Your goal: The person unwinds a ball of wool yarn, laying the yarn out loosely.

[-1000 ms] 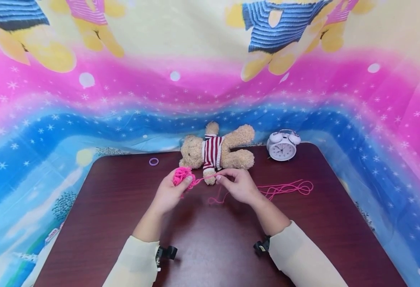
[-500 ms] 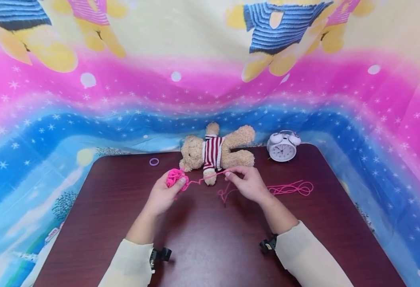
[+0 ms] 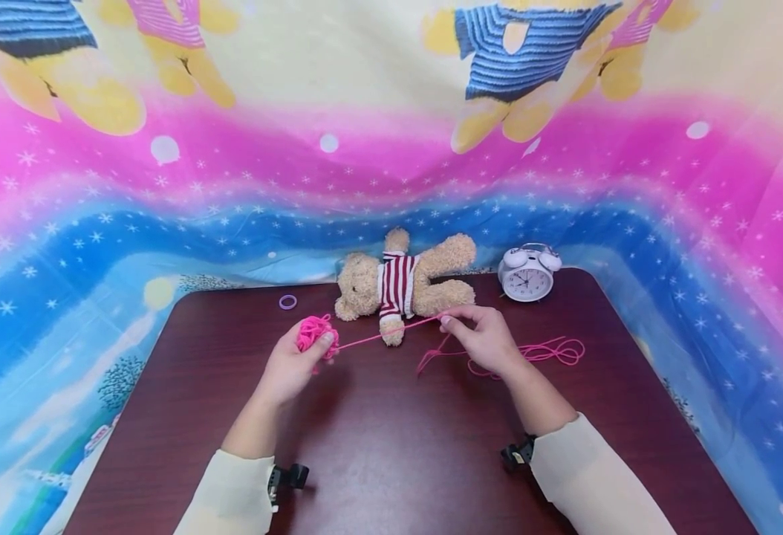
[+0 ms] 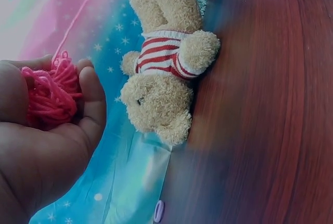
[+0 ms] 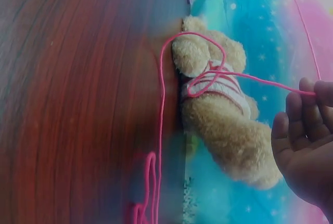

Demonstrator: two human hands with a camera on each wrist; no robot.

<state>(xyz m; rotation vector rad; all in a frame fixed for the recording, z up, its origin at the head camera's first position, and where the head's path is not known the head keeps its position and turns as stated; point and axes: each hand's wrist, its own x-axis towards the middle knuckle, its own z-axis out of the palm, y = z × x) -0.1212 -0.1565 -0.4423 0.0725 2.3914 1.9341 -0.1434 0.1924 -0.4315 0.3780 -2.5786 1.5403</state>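
A tangled ball of pink yarn (image 3: 316, 338) is gripped by my left hand (image 3: 287, 364), its fingers curled round it with the thumb on top; the left wrist view shows the yarn (image 4: 52, 96) in the cupped palm. From the ball a strand (image 3: 385, 336) runs taut to my right hand (image 3: 488, 342), which pinches it between thumb and forefinger. In the right wrist view, the hand (image 5: 309, 146) holds the strand, and a loose length (image 5: 161, 104) hangs from it. More slack yarn (image 3: 559, 351) lies in loops on the table, right of the right hand.
A teddy bear (image 3: 398, 286) in a striped top lies on its back at the table's far edge, just beyond the strand. A white alarm clock (image 3: 527, 273) stands at the back right. A small purple ring (image 3: 287, 302) lies at the back left of the dark table (image 3: 378, 446).
My hands have moved apart, the left with the ball leftward and the right rightward. The strand between them has grown longer and straightened. Bear, clock and ring have stayed put.
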